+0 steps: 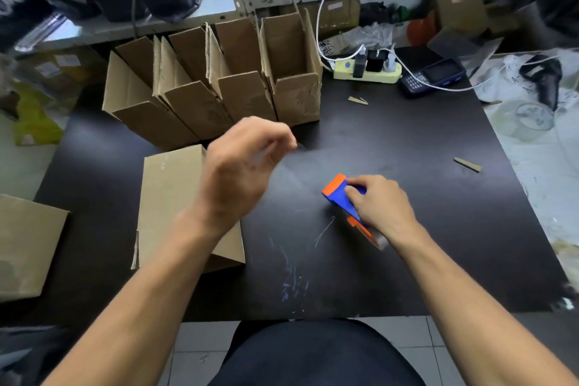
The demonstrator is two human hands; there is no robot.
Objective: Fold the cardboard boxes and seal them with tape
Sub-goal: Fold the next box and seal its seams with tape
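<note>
The right hand has its grip curled round a blue and orange tape dispenser, which sits on the dark surface near the middle. The left hand is up in the air above the surface, blurry, with loosely bent fingers that hold nothing. Just under its wrist lies a flat cardboard box. Farther back, a row of four open boxes stands side by side. A power strip lies to their right.
</note>
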